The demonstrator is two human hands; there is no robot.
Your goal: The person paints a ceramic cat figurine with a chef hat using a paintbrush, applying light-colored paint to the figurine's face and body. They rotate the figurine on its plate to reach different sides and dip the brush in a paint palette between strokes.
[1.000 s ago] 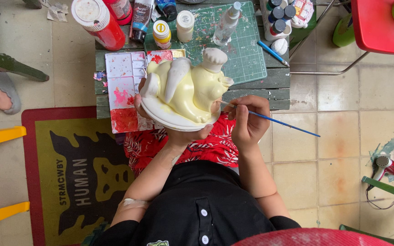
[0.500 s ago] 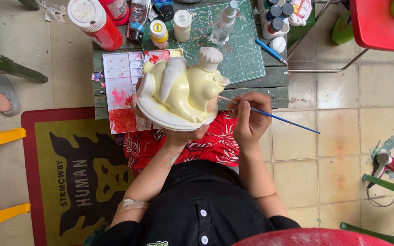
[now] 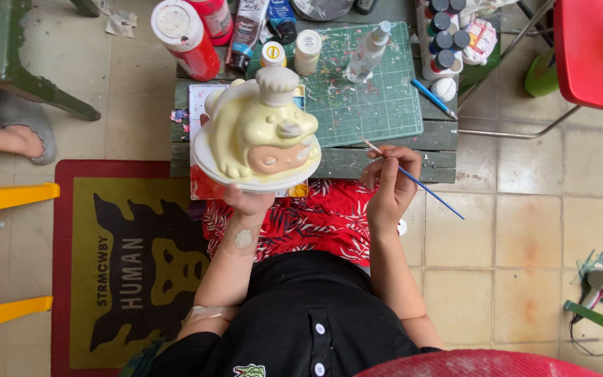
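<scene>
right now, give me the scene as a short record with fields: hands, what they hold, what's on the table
left hand: under the white base of a pale yellow figurine, holding it up
right hand: grips a thin blue-handled paintbrush, tip apart from the figurine
table: green cutting mat, red paint bottle, small paint pots, clear bottle
floor: yellow and red rug, beige tiles

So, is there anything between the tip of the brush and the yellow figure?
Nothing visible. The right hand holds the paintbrush with its tip just right of the yellow figure, which the left hand supports from below. Only open air lies between.
</scene>
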